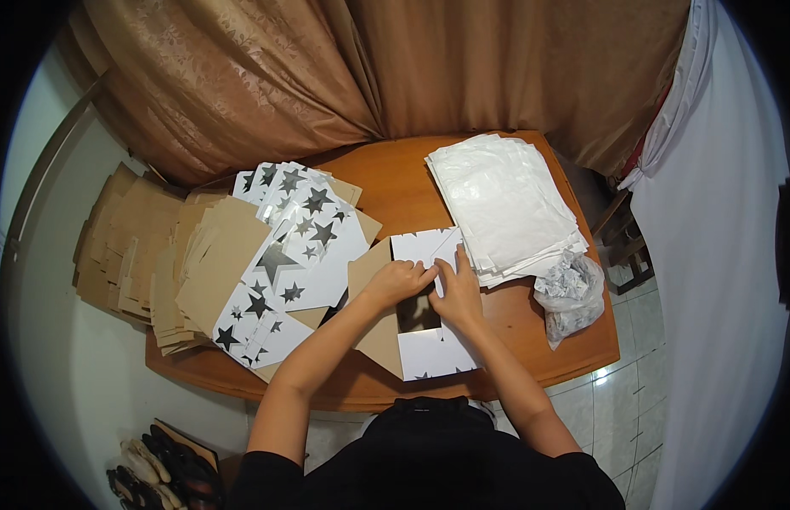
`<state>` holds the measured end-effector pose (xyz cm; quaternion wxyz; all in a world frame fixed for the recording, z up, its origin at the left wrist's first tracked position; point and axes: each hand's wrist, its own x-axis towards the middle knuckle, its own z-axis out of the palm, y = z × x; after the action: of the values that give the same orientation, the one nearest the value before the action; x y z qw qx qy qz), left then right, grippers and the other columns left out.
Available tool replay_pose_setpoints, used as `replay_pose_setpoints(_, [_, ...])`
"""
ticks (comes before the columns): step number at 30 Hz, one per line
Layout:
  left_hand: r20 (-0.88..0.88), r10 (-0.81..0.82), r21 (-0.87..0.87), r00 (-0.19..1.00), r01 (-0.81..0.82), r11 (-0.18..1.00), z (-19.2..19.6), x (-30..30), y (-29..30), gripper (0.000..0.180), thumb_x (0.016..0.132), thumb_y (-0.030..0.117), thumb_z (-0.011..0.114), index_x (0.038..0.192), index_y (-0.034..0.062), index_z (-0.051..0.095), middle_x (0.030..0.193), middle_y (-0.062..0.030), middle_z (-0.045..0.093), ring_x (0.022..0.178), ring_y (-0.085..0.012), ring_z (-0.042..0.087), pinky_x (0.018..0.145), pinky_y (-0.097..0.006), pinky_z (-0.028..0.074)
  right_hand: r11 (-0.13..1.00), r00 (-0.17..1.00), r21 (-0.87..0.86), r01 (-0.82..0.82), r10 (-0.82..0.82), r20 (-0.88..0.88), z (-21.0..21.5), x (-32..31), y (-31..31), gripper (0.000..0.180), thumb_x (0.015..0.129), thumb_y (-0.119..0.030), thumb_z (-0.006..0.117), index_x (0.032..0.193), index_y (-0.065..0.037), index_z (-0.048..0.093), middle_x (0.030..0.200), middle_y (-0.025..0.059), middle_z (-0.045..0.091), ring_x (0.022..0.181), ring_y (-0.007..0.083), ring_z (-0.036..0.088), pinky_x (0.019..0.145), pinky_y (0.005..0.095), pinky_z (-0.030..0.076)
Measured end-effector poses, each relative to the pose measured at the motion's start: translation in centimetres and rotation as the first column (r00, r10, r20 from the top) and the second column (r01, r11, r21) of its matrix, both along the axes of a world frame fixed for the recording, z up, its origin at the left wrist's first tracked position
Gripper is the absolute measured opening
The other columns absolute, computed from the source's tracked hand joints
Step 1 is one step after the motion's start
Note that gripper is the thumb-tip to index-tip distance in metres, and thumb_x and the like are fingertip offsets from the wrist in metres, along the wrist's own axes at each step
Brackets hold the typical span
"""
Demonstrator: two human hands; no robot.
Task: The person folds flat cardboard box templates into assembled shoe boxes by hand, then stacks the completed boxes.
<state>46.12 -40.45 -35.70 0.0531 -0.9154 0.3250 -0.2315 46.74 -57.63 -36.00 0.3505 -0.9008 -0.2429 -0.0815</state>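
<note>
A partly folded cardboard box (422,344), white with grey stars outside and plain brown inside, lies in front of me with its brown lid panel (373,327) spread to the left. My left hand (402,279) has its fingers curled together at the box's far flap. Close beside it, my right hand (457,293) grips the right side wall near the far corner, thumb pointing inward. The two hands' fingertips almost meet there. Exactly what the fingertips pinch is partly hidden.
On the left are flat star-printed box blanks (284,255) and brown cardboard sheets (212,259). A stack of white sheets (509,200) lies at the far right of the wooden table (395,191). A clear plastic bag (569,297) of silvery pieces sits by the right edge. Shoes (169,463) stand lower left.
</note>
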Motion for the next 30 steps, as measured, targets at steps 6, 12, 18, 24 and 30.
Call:
replay_pose_setpoints(6, [-0.009, 0.166, -0.024, 0.986, -0.166, 0.986, 0.3, -2.1, -2.3, 0.033, 0.071, 0.013, 0.057, 0.104, 0.0084, 0.054, 0.072, -0.0010, 0.055, 0.059, -0.0147, 0.058, 0.049, -0.026, 0.047, 0.979, 0.986, -0.132, -0.158, 0.164, 0.037, -0.9, 0.5, -2.0, 0.064, 0.063, -0.018, 0.070, 0.123, -0.008, 0.049, 0.140, 0.0284, 0.023, 0.128, 0.0430, 0.028, 0.095, 0.0569, 0.033])
replay_pose_setpoints(12, [-0.100, 0.199, -0.341, 0.975, -0.222, 0.914, 2.0, -3.5, -2.1, 0.040, 0.078, 0.022, 0.059, 0.114, 0.0068, 0.052, 0.099, -0.0145, 0.057, 0.094, -0.0280, 0.057, 0.082, -0.039, 0.046, 0.915, 0.964, -0.390, 0.103, -0.189, -0.189, 0.4, -3.0, -0.8, 0.081, 0.067, -0.027, 0.071, 0.138, -0.015, 0.032, 0.138, 0.0309, 0.020, 0.126, 0.0499, 0.024, 0.092, 0.0624, 0.032])
replay_pose_setpoints(18, [-0.484, 0.538, -0.335, 0.690, -0.714, 0.615, 2.3, -4.8, 2.9, 0.047, 0.088, 0.033, 0.048, 0.123, 0.0010, 0.049, 0.121, -0.0234, 0.051, 0.114, -0.0357, 0.048, 0.097, -0.041, 0.037, 0.935, 0.994, -0.340, -0.100, 0.078, -0.078, 0.0, -3.4, -2.3, 0.078, 0.068, -0.019, 0.069, 0.137, -0.016, 0.034, 0.130, 0.0300, 0.031, 0.114, 0.0459, 0.040, 0.092, 0.0476, 0.040])
replay_pose_setpoints(24, [-0.702, 0.070, -0.505, 0.708, -0.565, 0.652, 2.1, -8.7, 7.3, 0.041, 0.084, 0.017, 0.053, 0.121, 0.0016, 0.049, 0.121, -0.0218, 0.051, 0.111, -0.0356, 0.050, 0.095, -0.034, 0.040, 0.789, 0.886, -0.423, -0.446, 0.456, -0.085, 0.5, -0.9, -4.6, 0.072, 0.065, -0.008, 0.066, 0.131, -0.029, 0.044, 0.122, 0.0192, 0.043, 0.112, 0.0385, 0.044, 0.089, 0.0436, 0.041])
replay_pose_setpoints(30, [-0.618, -0.018, -0.433, 0.786, -0.322, 0.842, 2.0, -14.9, 4.6, 0.045, 0.069, 0.010, 0.065, 0.114, 0.0103, 0.057, 0.120, -0.0152, 0.053, 0.109, -0.0331, 0.051, 0.093, -0.038, 0.042, 0.645, 0.743, -0.538, -0.542, 0.667, 0.052, 1.5, 0.2, -5.7, 0.067, 0.065, -0.001, 0.061, 0.126, -0.027, 0.049, 0.124, 0.0136, 0.046, 0.111, 0.0318, 0.047, 0.088, 0.0413, 0.042])
